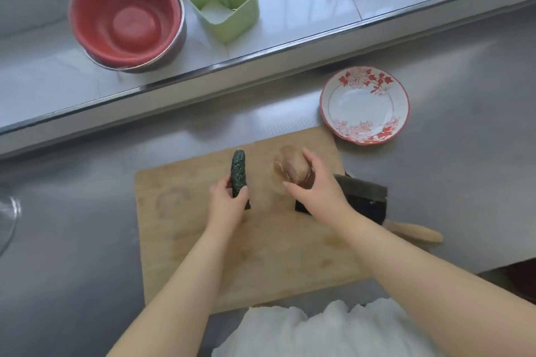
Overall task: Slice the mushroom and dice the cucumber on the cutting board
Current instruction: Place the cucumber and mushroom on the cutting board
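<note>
Both hands over the cutting board (179,229), nothing cut yet. Left hand (227,203): fingers curled around the near end of the cucumber (238,175), whose long axis runs away from the person, far tip pointing beyond the fingertips. Right hand (314,185): fingers spread and cupped over the mushroom (291,166), which sits on the board just under and ahead of them. Cleaver (365,197) lies flat immediately behind the right wrist, handle trailing off onto the tabletop (87,240). Judgement: the right hand is the nearer one to the cleaver; it must release the mushroom first.
</note>
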Demonstrator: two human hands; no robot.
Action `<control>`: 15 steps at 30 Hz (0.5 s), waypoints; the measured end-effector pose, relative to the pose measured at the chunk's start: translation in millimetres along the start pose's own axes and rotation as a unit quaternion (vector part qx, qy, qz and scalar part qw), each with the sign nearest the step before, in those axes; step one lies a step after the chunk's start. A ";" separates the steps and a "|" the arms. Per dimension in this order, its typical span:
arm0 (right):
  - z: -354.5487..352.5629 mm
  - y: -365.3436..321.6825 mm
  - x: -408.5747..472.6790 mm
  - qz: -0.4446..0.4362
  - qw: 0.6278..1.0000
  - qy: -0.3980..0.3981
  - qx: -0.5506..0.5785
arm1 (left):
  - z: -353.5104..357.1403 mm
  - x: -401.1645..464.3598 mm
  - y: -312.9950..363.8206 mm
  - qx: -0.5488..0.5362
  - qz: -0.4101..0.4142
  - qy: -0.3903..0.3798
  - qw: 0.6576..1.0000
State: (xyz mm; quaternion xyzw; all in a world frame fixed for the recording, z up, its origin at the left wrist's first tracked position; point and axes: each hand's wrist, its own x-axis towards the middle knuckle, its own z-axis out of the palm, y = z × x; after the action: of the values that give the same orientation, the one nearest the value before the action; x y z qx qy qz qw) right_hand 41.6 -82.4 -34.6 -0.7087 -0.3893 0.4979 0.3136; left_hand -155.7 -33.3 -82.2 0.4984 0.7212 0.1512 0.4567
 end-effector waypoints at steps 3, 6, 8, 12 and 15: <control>47.8 -1.1 -13.1 -0.012 0.997 -0.009 -0.069 | -36.7 1.3 -34.3 0.044 0.008 0.010 0.999; 84.3 -1.6 -24.6 -0.031 0.993 -0.011 -0.115 | -67.9 0.2 -49.3 0.091 0.025 0.011 0.996; 99.1 -3.5 -29.2 -0.053 0.988 -0.007 -0.147 | -83.8 2.2 -59.1 0.095 0.026 0.006 0.995; 106.5 -7.9 -29.8 -0.057 0.983 0.004 -0.177 | -99.6 4.9 -71.4 0.113 0.014 -0.015 0.993; 103.4 -7.5 -30.3 -0.047 0.981 -0.001 -0.190 | -101.4 4.2 -74.5 0.126 -0.003 -0.031 0.992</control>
State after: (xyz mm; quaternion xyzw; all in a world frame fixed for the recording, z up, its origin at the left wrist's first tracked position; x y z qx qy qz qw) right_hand -64.4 -99.0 -46.2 -0.7355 -0.5104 0.4003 0.1959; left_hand -281.5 -39.7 -80.0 0.5543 0.7214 0.0426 0.4130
